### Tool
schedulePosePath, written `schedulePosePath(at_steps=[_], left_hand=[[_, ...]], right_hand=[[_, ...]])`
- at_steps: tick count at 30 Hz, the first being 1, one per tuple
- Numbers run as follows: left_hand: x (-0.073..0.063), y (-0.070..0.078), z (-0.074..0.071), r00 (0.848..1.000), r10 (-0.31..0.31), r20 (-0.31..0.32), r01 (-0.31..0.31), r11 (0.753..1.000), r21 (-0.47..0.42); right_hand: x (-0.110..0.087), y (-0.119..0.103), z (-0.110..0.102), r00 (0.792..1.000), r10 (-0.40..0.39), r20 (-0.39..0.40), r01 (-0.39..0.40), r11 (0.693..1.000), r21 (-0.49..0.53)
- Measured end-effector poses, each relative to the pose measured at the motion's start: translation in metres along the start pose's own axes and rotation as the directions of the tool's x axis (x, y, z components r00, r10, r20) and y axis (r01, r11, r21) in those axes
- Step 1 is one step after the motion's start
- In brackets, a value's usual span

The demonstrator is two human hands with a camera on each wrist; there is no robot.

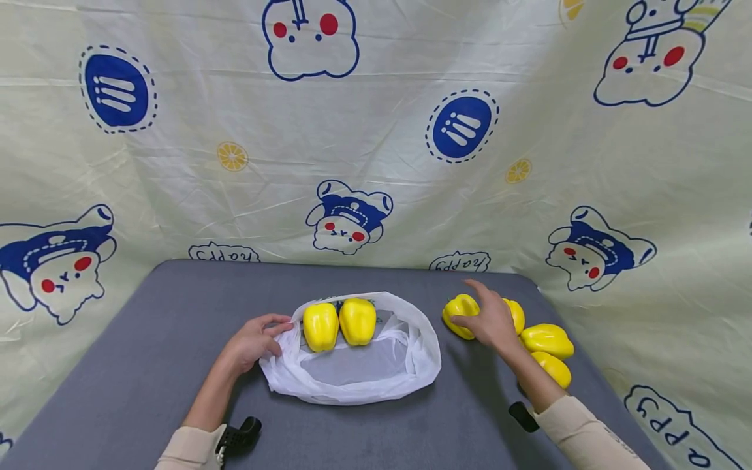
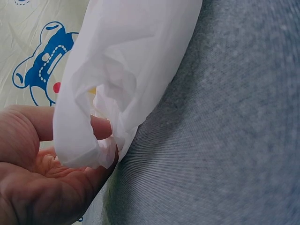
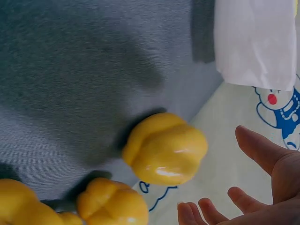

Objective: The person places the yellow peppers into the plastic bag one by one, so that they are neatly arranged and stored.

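A white plastic bag [image 1: 420, 365] lies with its mouth spread wide, two yellow bell peppers [image 1: 320, 328] showing at its far side. My left hand [image 1: 254, 341] grips the bag's left rim; in the left wrist view the thumb and fingers curl round the folded white plastic [image 2: 136, 42]. To the right, my right hand [image 1: 492, 320] hovers by another yellow bell pepper [image 1: 459, 316], thumb and fingers spread apart. The right wrist view shows a gap between that pepper [image 3: 165, 149] and the fingers, with nothing held.
More yellow bell peppers [image 1: 548, 342] lie at the right of the grey table [image 1: 200, 313], partly behind the right forearm. A pale printed cloth [image 1: 382, 150] hangs behind the table's far edge. Each wrist wears a black strapped device [image 1: 242, 433].
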State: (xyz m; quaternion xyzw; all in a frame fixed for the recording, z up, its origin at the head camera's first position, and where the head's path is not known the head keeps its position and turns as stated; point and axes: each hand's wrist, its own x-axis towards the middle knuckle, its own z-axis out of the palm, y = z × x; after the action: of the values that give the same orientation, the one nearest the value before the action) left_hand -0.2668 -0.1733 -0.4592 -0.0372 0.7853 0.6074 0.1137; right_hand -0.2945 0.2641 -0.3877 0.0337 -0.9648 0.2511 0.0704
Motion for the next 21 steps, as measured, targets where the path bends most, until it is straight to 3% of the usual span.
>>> schedulePosePath(at_steps=[21], left_hand=[[0.002,-0.002,0.0,1.0,0.002,-0.011,-0.002,1.0,0.016]], right_hand=[[0.006,0.029,0.02,0.998,0.021,0.053,-0.02,1.0,-0.022]])
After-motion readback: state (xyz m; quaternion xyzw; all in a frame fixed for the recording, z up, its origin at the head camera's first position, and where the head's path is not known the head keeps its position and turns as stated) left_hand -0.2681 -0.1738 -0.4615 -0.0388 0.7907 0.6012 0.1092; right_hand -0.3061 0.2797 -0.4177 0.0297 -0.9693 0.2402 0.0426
